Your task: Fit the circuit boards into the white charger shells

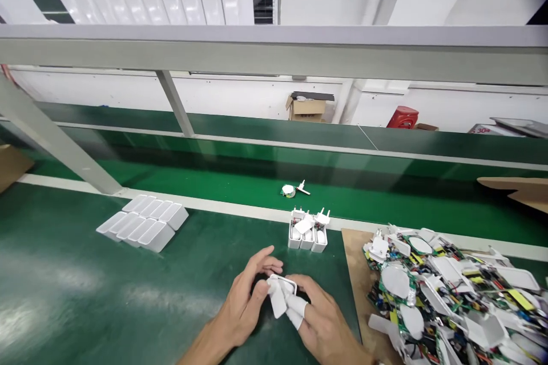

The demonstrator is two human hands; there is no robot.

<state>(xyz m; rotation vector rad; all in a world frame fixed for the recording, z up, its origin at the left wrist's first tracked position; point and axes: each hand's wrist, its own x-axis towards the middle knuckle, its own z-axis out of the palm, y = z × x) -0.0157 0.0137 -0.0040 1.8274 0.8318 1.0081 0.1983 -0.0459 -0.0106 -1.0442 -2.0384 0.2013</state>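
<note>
Between my hands, above the green worktop, is a small white plastic charger case (277, 296) with white flat parts in it. My right hand (323, 319) grips it from the right, and white covers wrap some of its fingertips. On the other side, my left hand (244, 302) has its thumb against the case and its fingers curved behind the far-left edge. The inside of the case is mostly hidden. Just beyond stand several filled white cases (306, 239) side by side, with plug pins and white parts sticking up.
At the right, a large heap of circuit boards and white plugs (449, 296) covers a cardboard sheet (357, 279). Empty white cases (143, 222) stand in rows at the left. One loose board (288, 190) lies on the green belt (231, 182). A grey frame rail (274, 60) crosses overhead.
</note>
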